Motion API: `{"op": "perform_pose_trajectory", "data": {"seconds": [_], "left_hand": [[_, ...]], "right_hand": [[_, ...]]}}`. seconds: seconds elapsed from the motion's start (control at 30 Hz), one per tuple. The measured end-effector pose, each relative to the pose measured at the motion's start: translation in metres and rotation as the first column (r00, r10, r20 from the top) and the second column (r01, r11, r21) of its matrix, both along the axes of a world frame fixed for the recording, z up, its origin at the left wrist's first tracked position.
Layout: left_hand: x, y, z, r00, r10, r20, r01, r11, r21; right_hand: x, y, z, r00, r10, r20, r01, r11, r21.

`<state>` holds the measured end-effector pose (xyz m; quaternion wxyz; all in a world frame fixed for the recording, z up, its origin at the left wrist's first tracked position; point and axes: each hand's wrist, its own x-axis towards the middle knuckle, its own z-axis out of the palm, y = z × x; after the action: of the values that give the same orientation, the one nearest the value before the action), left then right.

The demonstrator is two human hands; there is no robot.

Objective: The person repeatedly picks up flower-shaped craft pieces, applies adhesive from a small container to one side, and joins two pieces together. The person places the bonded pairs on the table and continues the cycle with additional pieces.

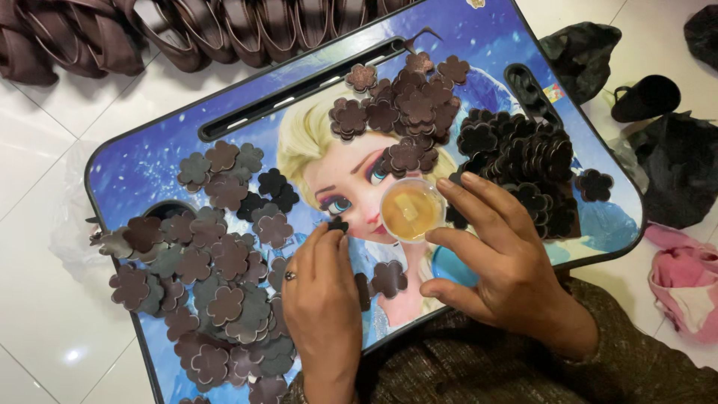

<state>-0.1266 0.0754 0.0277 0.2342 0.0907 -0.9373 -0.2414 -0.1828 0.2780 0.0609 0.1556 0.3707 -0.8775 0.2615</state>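
My left hand (321,299), with a ring on one finger, pinches a small dark flower-shaped piece (338,224) at its fingertips over a blue lap tray (142,168) printed with a cartoon figure. My right hand (501,254) rests spread on the tray, fingers around a small round clear cup of yellow-orange glue (410,210). Brown flower-shaped cutouts (217,277) lie heaped left of my left hand. A second brown pile (407,105) sits above the cup, and a darker pile (523,161) lies beyond my right fingers.
Brown folded straps (187,26) lie in a row on the white tiled floor beyond the tray. Dark cloth bundles (677,164) and a pink cloth (684,280) lie at the right. A long slot (299,86) runs along the tray's far edge.
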Motion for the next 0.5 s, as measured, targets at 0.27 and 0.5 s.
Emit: {"op": "perform_pose_trajectory", "data": {"seconds": [0.27,0.5], "left_hand": [[0.029,0.011,-0.011,0.979,0.092,0.181,-0.203,0.422,0.883],[0.054,0.022,-0.021,0.997,-0.012,0.082,-0.077,0.231,0.97]], "right_hand": [[0.013,0.001,-0.008,0.999,-0.002,-0.033,0.004,0.999,0.044],[0.037,0.003,-0.005,0.964,0.164,0.208,-0.127,0.975,-0.182]]}}
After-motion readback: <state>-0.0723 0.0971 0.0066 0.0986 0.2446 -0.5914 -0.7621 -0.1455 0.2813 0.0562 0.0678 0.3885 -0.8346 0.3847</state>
